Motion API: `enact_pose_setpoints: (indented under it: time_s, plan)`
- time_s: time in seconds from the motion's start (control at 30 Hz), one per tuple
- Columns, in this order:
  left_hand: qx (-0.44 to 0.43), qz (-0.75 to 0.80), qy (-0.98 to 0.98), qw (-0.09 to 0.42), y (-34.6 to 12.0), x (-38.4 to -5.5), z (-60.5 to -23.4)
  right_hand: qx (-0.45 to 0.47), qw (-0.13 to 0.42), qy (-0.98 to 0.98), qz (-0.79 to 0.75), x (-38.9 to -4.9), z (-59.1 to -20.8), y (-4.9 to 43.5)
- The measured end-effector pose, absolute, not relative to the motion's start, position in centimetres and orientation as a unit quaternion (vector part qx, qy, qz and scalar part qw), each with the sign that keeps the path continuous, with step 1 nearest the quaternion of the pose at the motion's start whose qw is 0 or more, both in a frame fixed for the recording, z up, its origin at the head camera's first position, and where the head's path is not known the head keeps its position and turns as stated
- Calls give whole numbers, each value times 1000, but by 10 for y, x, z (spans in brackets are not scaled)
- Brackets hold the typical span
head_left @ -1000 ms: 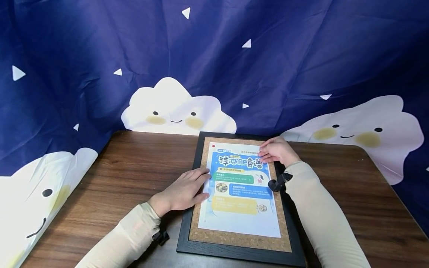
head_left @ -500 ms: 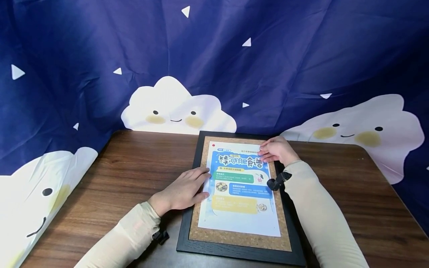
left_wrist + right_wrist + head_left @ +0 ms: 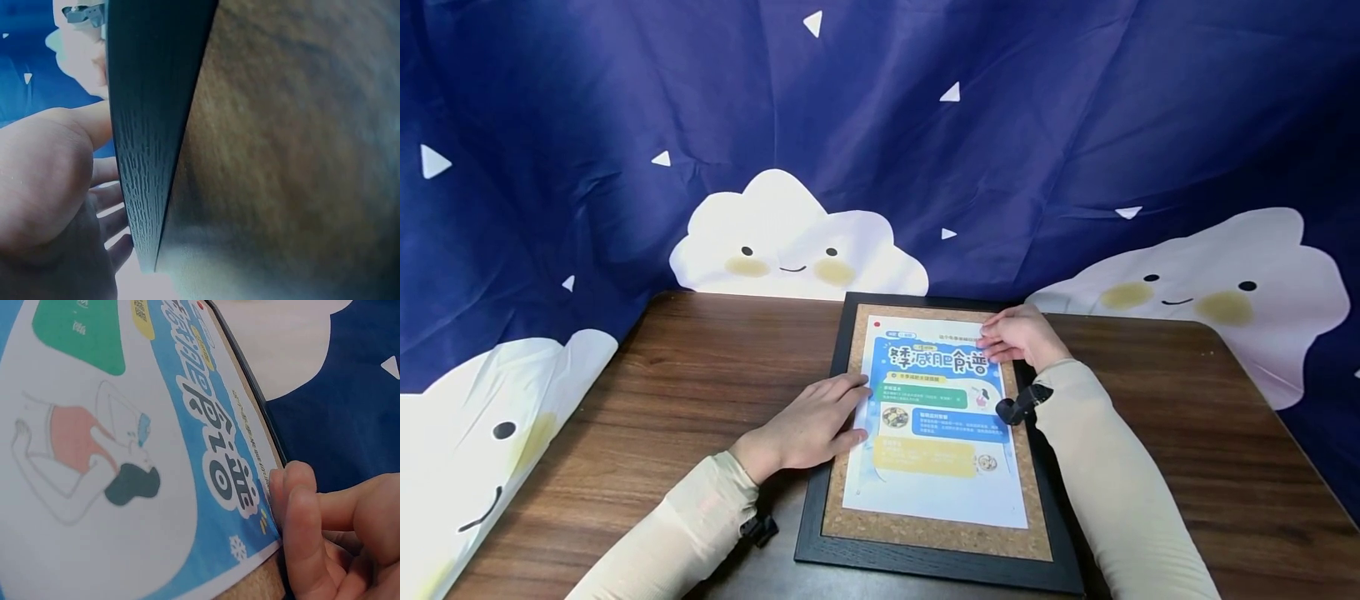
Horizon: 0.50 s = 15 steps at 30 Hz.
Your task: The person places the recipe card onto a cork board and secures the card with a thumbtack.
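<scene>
A printed poster sheet (image 3: 936, 500) with blue, green and yellow panels lies on a cork board (image 3: 937, 539) in a black frame (image 3: 925, 568). A red pin head (image 3: 877, 324) sits at the sheet's upper left corner. My left hand (image 3: 808, 421) rests across the frame's left side, fingers extended, fingertips at the sheet's left edge. My right hand (image 3: 1022, 335) is at the sheet's upper right corner, hiding it. In the right wrist view, bent fingers (image 3: 304, 525) meet at that corner; whatever lies between or under the tips is hidden.
The frame lies on a brown wooden table (image 3: 722, 350), its far edge near a dark blue cloth backdrop (image 3: 850, 100) with clouds. Small black devices (image 3: 760, 528) are strapped to both wrists.
Both hands keep their places on the board, and the sheet stays put. Only the head view has shifted slightly.
</scene>
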State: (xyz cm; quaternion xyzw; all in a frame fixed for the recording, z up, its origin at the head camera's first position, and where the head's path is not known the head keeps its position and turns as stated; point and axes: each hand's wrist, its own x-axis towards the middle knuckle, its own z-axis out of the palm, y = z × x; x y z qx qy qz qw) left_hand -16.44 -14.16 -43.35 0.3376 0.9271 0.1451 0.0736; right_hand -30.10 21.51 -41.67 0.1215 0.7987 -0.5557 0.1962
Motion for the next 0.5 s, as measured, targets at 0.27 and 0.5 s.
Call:
enact_pose_setpoints:
  time_s: [0.27,0.5]
  plan:
    - [342,141,926,69,-142,-165,-433,123,192,803,-551,-301,-418,215]
    - [340,142,927,69,-142,-165,-433,120,197,802,-550,-301,-416,214]
